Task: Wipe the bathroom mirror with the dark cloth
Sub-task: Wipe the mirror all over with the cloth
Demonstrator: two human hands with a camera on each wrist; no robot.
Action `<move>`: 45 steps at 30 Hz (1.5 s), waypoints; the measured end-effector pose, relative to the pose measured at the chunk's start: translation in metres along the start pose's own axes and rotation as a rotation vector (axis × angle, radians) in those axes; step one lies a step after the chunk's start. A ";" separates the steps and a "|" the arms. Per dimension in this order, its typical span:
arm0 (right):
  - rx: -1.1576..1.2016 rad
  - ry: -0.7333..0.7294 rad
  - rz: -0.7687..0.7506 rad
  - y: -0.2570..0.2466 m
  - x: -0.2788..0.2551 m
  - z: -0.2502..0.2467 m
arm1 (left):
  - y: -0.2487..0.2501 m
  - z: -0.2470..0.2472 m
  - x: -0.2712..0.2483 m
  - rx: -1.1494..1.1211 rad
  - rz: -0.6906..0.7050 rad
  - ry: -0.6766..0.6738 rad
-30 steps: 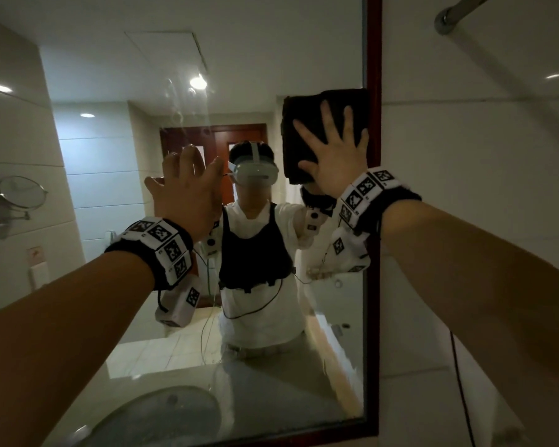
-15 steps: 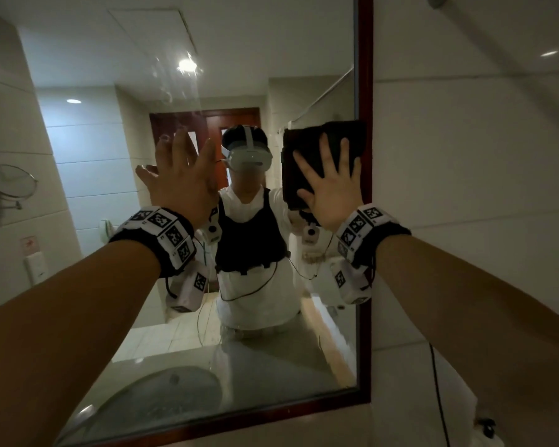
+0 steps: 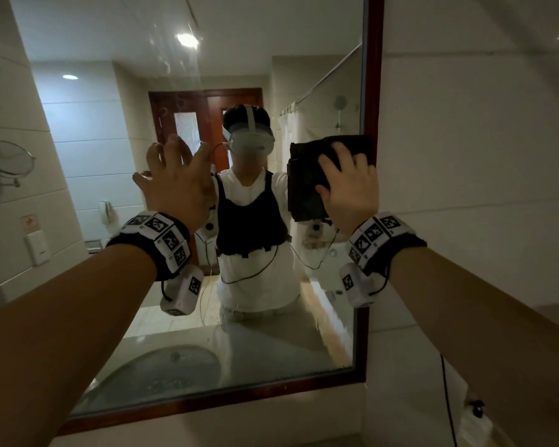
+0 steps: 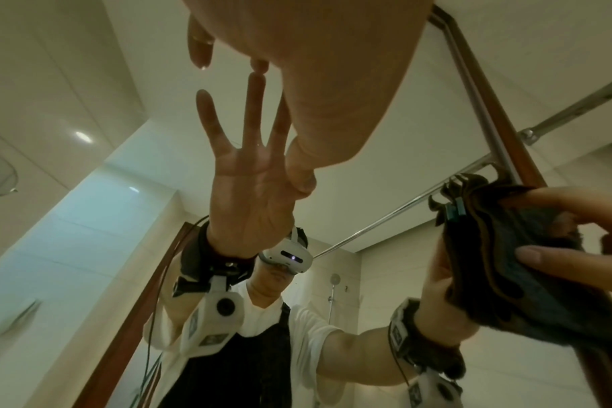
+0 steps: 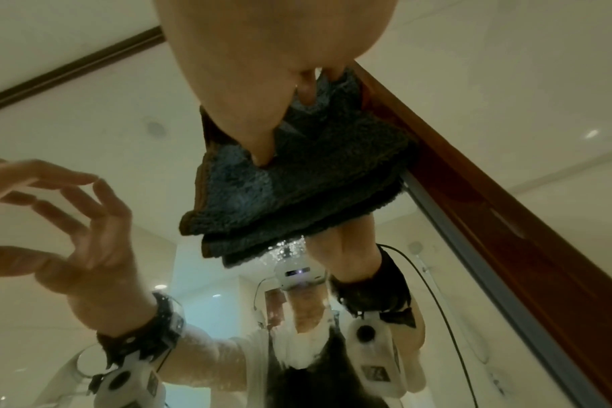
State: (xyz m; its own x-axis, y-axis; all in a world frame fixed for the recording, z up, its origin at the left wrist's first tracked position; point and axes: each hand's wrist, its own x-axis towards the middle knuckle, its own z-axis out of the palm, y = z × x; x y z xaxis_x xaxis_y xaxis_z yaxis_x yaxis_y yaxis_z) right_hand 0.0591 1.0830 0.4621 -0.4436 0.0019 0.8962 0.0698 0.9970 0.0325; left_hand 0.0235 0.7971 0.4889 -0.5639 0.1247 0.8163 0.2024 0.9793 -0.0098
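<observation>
Head view: the right hand (image 3: 349,188) presses the cloth (image 3: 307,188) flat against the mirror (image 3: 255,350), hard by its right frame (image 3: 373,91); bare glass lies left and below, so my guess is the stroke goes that way. The left hand (image 3: 178,185) holds nothing.

Left wrist view: left fingers (image 4: 200,47) are loosely spread, one tip touching the glass.

Right wrist view: right fingers (image 5: 262,143) lie nearly straight on the folded cloth (image 5: 297,187). The sink reflected below is indistinct.
</observation>
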 end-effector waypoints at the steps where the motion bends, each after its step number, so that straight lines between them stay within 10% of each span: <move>1: 0.056 -0.009 0.027 0.000 0.000 0.001 | -0.001 0.000 0.000 0.001 0.001 0.001; 17: 0.097 -0.164 0.270 -0.007 -0.027 0.009 | 0.001 -0.001 -0.010 -0.035 -0.026 -0.001; 45: 0.167 -0.090 -0.122 -0.104 -0.047 0.045 | -0.015 0.018 -0.025 0.009 0.058 -0.044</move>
State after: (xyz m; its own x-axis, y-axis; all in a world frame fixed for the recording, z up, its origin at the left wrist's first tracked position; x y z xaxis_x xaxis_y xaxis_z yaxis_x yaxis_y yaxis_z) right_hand 0.0324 0.9827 0.3970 -0.5178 -0.1200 0.8470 -0.1346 0.9892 0.0579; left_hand 0.0204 0.7821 0.4588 -0.5861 0.1876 0.7882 0.2284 0.9716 -0.0614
